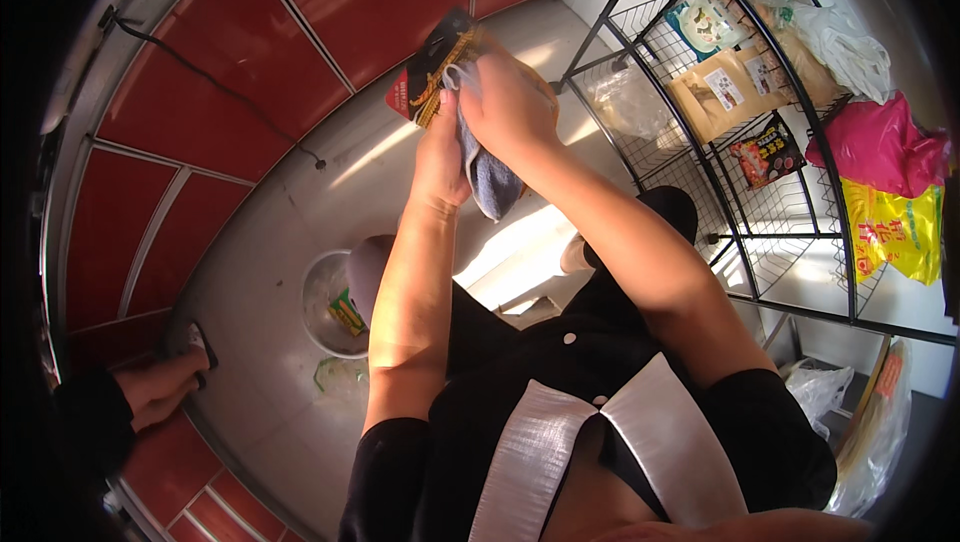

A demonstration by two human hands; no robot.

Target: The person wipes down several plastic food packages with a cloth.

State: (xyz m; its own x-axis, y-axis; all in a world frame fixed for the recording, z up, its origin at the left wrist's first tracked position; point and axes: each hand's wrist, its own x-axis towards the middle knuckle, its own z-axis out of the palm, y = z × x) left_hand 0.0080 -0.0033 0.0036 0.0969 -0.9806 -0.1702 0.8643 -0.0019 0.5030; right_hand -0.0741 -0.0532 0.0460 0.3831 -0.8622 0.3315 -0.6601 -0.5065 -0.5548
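Observation:
My left hand (441, 163) grips a printed packet (442, 69) in black, yellow and red, held out in front of my body. A grey-blue cloth (491, 174) with a pale edge hangs down between my two hands. My right hand (517, 107) is closed on the upper part of this cloth and presses it against the packet. Its fingers cover much of the packet's face. Both forearms reach forward above my bent legs.
To the right stands a black wire rack (750, 231) holding bags and packets, including a pink plastic bag (877, 144) and a yellow one (892, 234). A round bin (315, 317) sits on the floor by my left leg. Red cabinets (217, 39) line the far side. Another person's legs (161, 388) show at left.

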